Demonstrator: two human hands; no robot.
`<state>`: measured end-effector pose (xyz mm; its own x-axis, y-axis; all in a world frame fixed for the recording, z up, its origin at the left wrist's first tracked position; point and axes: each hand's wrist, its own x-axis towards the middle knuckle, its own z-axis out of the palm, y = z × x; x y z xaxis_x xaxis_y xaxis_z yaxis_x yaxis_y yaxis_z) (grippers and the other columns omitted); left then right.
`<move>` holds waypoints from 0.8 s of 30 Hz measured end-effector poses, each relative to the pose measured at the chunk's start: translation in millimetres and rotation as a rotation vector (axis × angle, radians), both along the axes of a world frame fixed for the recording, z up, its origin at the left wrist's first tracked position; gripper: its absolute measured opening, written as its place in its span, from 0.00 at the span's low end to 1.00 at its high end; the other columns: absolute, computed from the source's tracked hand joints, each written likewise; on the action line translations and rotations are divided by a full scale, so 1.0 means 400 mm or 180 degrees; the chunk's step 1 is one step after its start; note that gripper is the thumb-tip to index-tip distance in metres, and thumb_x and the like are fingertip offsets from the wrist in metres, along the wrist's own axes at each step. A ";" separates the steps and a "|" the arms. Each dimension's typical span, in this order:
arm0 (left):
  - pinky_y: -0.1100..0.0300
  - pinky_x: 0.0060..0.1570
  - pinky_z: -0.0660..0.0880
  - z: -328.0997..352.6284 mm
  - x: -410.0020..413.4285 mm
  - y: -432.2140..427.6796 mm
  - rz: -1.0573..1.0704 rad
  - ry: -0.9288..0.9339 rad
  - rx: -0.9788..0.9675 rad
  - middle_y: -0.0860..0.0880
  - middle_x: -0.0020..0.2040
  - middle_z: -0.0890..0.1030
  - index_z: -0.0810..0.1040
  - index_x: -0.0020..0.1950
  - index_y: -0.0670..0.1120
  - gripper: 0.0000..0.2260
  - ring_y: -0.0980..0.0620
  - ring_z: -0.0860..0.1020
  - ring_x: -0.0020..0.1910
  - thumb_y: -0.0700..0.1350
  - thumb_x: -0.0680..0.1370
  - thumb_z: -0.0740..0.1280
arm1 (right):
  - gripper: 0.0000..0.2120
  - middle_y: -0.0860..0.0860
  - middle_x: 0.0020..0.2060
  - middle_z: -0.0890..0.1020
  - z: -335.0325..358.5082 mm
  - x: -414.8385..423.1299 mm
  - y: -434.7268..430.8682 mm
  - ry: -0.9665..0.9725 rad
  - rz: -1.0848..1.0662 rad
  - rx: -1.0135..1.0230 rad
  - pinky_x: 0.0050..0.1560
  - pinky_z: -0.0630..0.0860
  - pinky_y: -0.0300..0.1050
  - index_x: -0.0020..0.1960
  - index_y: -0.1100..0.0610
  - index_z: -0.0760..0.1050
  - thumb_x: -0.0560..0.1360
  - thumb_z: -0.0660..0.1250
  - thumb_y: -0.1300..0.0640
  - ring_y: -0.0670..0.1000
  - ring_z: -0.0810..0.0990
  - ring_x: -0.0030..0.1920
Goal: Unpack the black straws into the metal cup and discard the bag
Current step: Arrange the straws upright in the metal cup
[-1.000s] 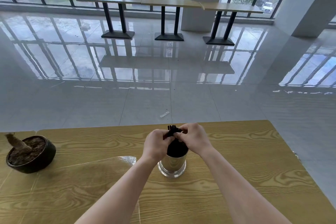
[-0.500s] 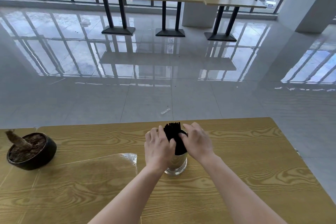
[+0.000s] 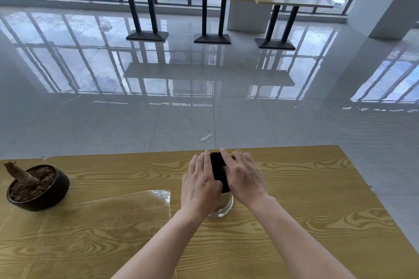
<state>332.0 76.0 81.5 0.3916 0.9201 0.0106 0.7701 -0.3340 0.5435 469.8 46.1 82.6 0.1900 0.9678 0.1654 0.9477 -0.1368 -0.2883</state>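
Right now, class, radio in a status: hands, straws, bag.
Left hand and right hand flat against black straws, upright in metal cup. Clear bag empty on table, not discarded. Nothing in the way.

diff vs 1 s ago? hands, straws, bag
Both hands opened up: a second ago they pinched the top of the black straws with curled fingers; now the left hand and right hand lie flat, pressed against the bundle's two sides. The straws stayed upright in the metal cup. The clear bag and the plant pot did not move.
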 end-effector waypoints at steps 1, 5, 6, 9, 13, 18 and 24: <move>0.49 0.72 0.62 -0.001 0.000 0.001 -0.0032 0.0040 -0.0009 0.50 0.80 0.58 0.50 0.81 0.46 0.34 0.49 0.51 0.80 0.48 0.77 0.59 | 0.24 0.49 0.57 0.76 -0.001 0.000 -0.001 0.0026 0.0007 -0.0015 0.46 0.79 0.48 0.78 0.50 0.62 0.83 0.59 0.52 0.53 0.73 0.55; 0.49 0.74 0.61 -0.002 -0.009 0.010 -0.0084 -0.0021 -0.0057 0.51 0.81 0.57 0.50 0.81 0.47 0.36 0.49 0.50 0.81 0.46 0.76 0.60 | 0.29 0.50 0.56 0.76 -0.001 0.006 -0.006 0.0283 -0.0017 0.0028 0.50 0.77 0.47 0.80 0.50 0.59 0.81 0.63 0.53 0.53 0.73 0.57; 0.50 0.75 0.59 -0.004 -0.012 0.010 -0.0071 -0.0056 -0.0060 0.51 0.81 0.57 0.50 0.81 0.46 0.36 0.49 0.50 0.81 0.46 0.75 0.60 | 0.31 0.50 0.56 0.76 -0.002 0.010 -0.007 0.0341 -0.0074 0.0054 0.50 0.77 0.47 0.80 0.51 0.59 0.80 0.65 0.52 0.53 0.73 0.57; 0.51 0.75 0.58 -0.011 -0.020 0.002 0.0018 -0.0036 -0.0059 0.48 0.81 0.56 0.49 0.81 0.44 0.36 0.48 0.49 0.81 0.46 0.76 0.60 | 0.32 0.51 0.55 0.76 -0.008 0.018 -0.017 0.0359 -0.0254 0.0072 0.49 0.76 0.45 0.79 0.54 0.60 0.79 0.67 0.51 0.54 0.73 0.58; 0.50 0.76 0.57 -0.018 -0.010 -0.011 0.0083 0.0041 -0.0146 0.46 0.81 0.55 0.49 0.81 0.43 0.34 0.48 0.48 0.81 0.49 0.78 0.58 | 0.29 0.52 0.59 0.76 -0.025 0.006 -0.032 0.0127 -0.0288 -0.0011 0.50 0.78 0.47 0.77 0.55 0.64 0.79 0.65 0.49 0.55 0.72 0.59; 0.51 0.77 0.56 -0.013 0.008 -0.014 0.0067 0.0005 -0.0188 0.45 0.81 0.54 0.49 0.81 0.43 0.33 0.48 0.47 0.81 0.49 0.78 0.58 | 0.30 0.52 0.72 0.68 -0.044 -0.015 -0.034 0.0226 -0.0329 -0.0174 0.68 0.70 0.49 0.80 0.54 0.58 0.81 0.59 0.46 0.54 0.64 0.69; 0.50 0.78 0.55 -0.008 -0.006 -0.016 0.0028 0.0005 -0.0133 0.45 0.82 0.54 0.48 0.81 0.43 0.35 0.47 0.48 0.81 0.48 0.77 0.59 | 0.35 0.51 0.76 0.64 -0.032 -0.008 -0.036 0.0371 -0.0278 0.0025 0.71 0.68 0.51 0.82 0.50 0.50 0.81 0.62 0.46 0.55 0.62 0.72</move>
